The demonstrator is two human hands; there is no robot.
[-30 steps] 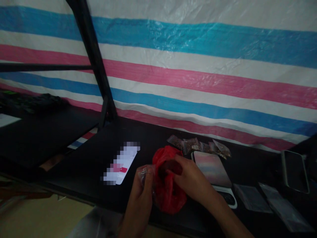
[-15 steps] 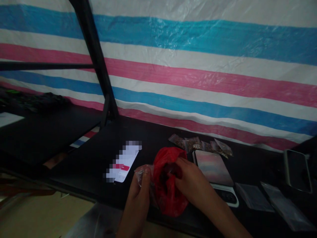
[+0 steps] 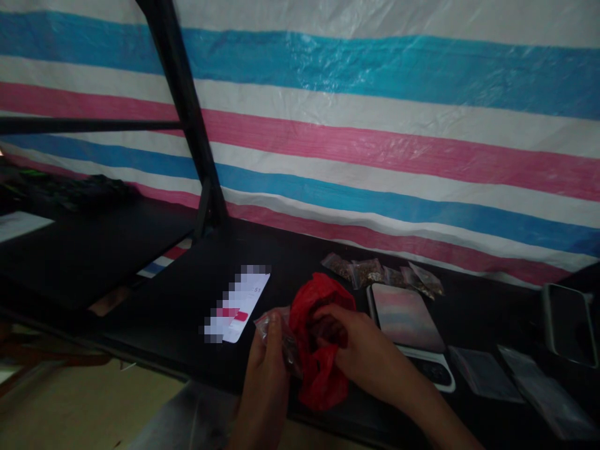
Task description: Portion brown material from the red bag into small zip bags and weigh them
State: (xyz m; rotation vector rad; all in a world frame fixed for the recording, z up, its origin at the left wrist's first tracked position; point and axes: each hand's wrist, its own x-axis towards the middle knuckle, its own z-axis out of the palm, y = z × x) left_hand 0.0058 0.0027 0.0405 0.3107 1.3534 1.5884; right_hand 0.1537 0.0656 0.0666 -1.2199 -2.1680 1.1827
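Note:
My left hand (image 3: 272, 350) is closed on a small clear zip bag (image 3: 288, 344), pinched near its top edge. Dark contents show faintly through its plastic. Right beside it is a crumpled red plastic bag (image 3: 323, 390), its mouth facing me. My right hand (image 3: 351, 350) is curled at the bag's opening, gripping its right side with some fingers inside the mouth. The fingertips are partly hidden and the bag's contents are too dark to make out. Just behind my right hand lies a flat digital scale (image 3: 410, 319).
Several filled zip bags (image 3: 368, 272) lie in a row behind the scale. To the right are flat clear bags (image 3: 485, 375) and a phone-like device (image 3: 569, 325). A white lit phone or card (image 3: 241, 306) lies left. A black post (image 3: 187, 125) rises before the striped sheet (image 3: 375, 137).
My right hand has shifted slightly at the red bag's mouth, its fingers more curled. The clear bag in my left hand has tilted, showing more of its side. The view shifted a little.

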